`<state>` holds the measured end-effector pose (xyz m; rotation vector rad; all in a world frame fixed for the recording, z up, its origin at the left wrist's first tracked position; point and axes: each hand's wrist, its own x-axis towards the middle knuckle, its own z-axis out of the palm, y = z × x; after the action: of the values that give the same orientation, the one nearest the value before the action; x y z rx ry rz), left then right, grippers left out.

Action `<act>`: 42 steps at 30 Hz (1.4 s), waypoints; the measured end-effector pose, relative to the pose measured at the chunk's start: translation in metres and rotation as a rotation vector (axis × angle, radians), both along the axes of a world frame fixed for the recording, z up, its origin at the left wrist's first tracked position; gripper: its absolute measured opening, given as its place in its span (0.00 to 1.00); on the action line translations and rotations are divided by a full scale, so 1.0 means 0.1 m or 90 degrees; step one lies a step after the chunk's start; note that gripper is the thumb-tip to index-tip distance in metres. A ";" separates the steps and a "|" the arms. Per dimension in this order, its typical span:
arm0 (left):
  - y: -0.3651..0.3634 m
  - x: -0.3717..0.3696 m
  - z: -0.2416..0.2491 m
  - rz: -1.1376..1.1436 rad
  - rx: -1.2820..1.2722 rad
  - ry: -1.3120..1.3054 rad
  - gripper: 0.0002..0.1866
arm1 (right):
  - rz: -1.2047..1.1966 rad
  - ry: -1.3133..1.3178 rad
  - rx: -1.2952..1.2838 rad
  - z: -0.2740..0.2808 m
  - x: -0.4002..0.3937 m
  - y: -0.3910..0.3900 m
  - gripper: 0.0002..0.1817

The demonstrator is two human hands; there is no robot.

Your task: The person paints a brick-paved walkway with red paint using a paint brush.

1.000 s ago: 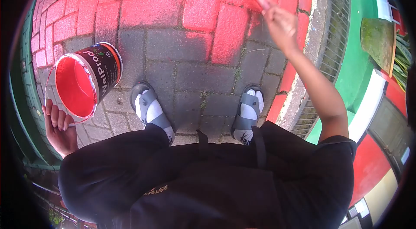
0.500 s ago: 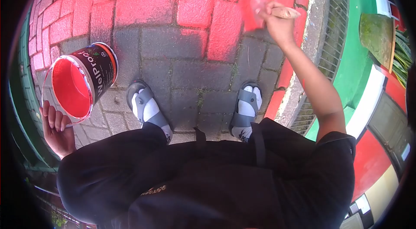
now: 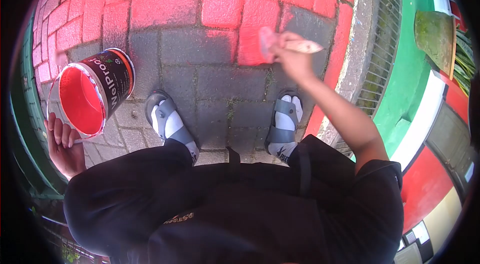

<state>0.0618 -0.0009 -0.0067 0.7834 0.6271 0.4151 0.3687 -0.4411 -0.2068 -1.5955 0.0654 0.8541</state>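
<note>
My right hand (image 3: 295, 56) is closed around the pale handle of a paintbrush (image 3: 306, 45). The brush's red-coated bristles are blurred and lie over a red-painted brick. My left hand (image 3: 66, 146) has its fingers curled round the wire handle of a paint bucket (image 3: 118, 83). The bucket tilts towards me, and its inside shows red paint. Under the brush, the paving bricks (image 3: 222, 84) are bare dark grey nearer my feet and red farther off.
My two sandalled feet (image 3: 172, 121) stand on unpainted bricks. To the right run a red edge strip, a pale concrete kerb and a metal drain grate (image 3: 382, 39). Beyond it rises a green wall base with a mossy planter (image 3: 432, 41). A green ledge borders the left.
The right hand and paintbrush have moved left and nearer to my feet, from the upper right bricks to one closer to the middle. The left hand and bucket stay almost in place.
</note>
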 end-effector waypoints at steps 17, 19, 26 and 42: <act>0.12 -0.07 -0.03 0.002 -0.010 -0.005 0.11 | 0.122 -0.036 -0.097 0.15 -0.19 -0.09 0.08; 0.15 -0.10 -0.04 -0.007 -0.018 -0.025 0.12 | 0.016 -0.080 -0.091 0.35 0.22 -0.04 0.11; 0.13 -0.09 -0.04 -0.002 -0.010 -0.025 0.12 | 0.347 -0.761 -0.186 0.33 -0.22 -0.09 0.04; -0.04 0.00 0.04 0.089 0.006 0.034 0.11 | 0.308 -0.563 -0.294 0.39 0.34 -0.02 0.04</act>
<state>0.0616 -0.0053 -0.0029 0.7636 0.7327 0.5256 0.4027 -0.4434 -0.1673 -2.3543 -0.8310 0.4236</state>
